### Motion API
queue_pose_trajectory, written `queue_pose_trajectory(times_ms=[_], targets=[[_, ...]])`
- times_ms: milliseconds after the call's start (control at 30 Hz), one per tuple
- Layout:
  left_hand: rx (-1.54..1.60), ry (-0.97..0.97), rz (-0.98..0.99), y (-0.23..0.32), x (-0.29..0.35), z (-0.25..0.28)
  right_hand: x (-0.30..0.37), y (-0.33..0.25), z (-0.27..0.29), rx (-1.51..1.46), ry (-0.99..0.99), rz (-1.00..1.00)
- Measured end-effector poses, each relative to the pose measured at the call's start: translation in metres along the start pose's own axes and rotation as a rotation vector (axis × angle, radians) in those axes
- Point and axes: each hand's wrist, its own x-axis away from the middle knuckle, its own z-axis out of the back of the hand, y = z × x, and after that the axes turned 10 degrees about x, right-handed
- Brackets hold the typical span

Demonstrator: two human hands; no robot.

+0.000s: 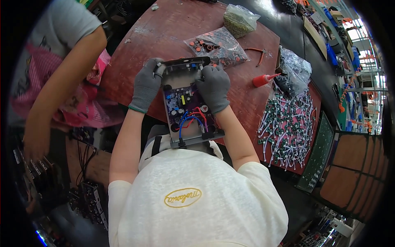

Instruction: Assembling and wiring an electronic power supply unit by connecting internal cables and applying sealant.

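Both of my hands wear grey knit gloves and hold an open metal chassis with a purple circuit board inside. A black end panel stands across its far end. My left hand is closed on the panel's left corner. At the right corner, my right hand has its fingers curled round the panel and chassis side; its fingertips are partly hidden. Blue and red wires loop over the near part of the board. The chassis's near end rests close against my body, above the table's front edge.
On the reddish table lie a bag of black-and-orange rings, a bag of small greenish parts, red-handled pliers, a red bottle and many small green boards with white cables. A co-worker's arm reaches down at left.
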Motion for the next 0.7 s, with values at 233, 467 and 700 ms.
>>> queue_pose_trajectory(times_ms=[233, 467, 700], targets=[[0.069, -0.004, 0.014, -0.003, -0.004, 0.001, -0.002, -0.003, 0.001, -0.027, -0.033, -0.084], [0.047, 0.016, -0.048, -0.015, 0.0, -0.006, -0.019, 0.015, -0.017, -0.229, 0.182, -0.109], [0.106, 0.015, -0.025, -0.006, 0.011, -0.002, -0.011, 0.024, 0.014, -0.468, -0.164, 0.009]])
